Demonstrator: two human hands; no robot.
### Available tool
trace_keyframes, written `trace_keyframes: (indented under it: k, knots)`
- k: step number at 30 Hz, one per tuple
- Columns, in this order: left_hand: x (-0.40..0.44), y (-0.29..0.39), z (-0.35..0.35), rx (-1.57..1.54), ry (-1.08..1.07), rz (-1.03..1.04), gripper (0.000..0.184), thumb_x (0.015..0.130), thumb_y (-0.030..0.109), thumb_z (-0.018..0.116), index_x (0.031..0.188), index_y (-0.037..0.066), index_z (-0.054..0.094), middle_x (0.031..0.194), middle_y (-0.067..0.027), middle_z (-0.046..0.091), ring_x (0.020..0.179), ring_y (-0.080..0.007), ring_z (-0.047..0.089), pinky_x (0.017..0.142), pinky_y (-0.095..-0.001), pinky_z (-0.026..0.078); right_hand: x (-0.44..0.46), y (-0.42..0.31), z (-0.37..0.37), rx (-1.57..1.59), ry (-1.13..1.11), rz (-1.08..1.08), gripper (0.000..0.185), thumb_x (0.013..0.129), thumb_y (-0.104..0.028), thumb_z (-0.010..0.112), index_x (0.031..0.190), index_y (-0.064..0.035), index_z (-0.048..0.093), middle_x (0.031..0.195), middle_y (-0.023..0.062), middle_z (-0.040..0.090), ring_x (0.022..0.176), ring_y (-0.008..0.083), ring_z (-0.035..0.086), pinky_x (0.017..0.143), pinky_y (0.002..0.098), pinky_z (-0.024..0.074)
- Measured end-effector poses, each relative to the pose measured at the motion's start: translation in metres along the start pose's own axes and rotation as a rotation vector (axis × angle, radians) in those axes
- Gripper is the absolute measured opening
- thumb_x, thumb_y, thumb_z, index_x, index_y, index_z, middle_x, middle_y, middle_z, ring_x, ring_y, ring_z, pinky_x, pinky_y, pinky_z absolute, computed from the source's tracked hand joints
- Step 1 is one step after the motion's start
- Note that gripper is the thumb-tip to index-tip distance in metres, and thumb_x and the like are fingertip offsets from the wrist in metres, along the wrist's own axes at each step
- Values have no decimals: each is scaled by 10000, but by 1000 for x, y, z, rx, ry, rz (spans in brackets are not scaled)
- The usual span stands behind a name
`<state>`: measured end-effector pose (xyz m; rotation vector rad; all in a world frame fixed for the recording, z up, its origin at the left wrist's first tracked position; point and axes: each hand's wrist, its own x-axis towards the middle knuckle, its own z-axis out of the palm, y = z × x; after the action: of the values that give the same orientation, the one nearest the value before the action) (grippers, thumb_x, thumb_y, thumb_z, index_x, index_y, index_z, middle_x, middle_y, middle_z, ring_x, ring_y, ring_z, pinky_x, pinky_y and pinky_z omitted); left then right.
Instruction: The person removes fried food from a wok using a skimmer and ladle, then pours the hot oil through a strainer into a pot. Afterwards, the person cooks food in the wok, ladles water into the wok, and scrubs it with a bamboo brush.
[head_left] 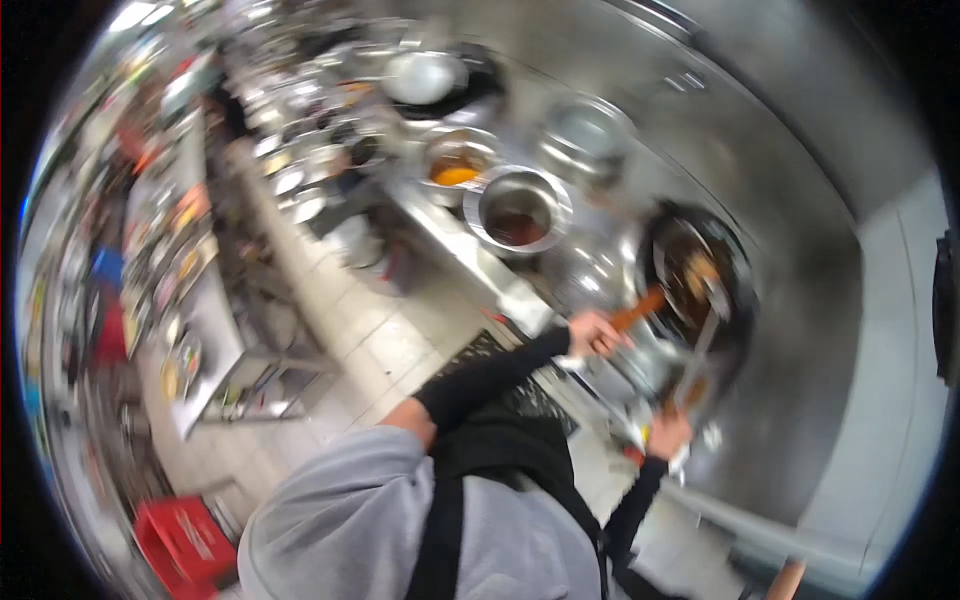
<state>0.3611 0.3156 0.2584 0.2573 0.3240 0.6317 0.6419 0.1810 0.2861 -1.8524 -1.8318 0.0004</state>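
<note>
My left hand [592,335] is wrapped round the end of an orange-brown wooden handle [638,309], which reaches to a dark wok [745,290] on the steel stove. Lower right, my right hand [668,432] grips the handle of a long metal ladle [702,345], whose head is inside the wok. Brown food [702,268] lies in the wok, blurred by motion. Black sleeves cover both my forearms.
Left of the wok stand a pot with dark liquid [517,212], a pot with orange contents [457,160] and a steel pot [585,138]. A red crate [185,550] sits on the floor, lower left. A steel table [215,370] holds dishes.
</note>
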Motion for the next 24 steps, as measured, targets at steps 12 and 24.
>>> trace_keyframes:
  k: [12,24]
  knots:
    - [-64,-6,-3,344,302,86,555,929,295,569,1394,56,381,1229,-129,543,1016,-275,631,851,-409,563,-37,-12,-6,-73,74,331,486,761,-122,579,1184,118,564,952,328,639,862,479,611,764,477,483]
    - [-381,-34,-110,507,698,220,576,916,286,617,1355,-51,458,1226,-152,589,1027,-246,631,744,-344,569,-155,-28,67,-165,-4,819,429,756,-182,573,1082,96,585,1070,302,574,1012,404,550,886,492,418]
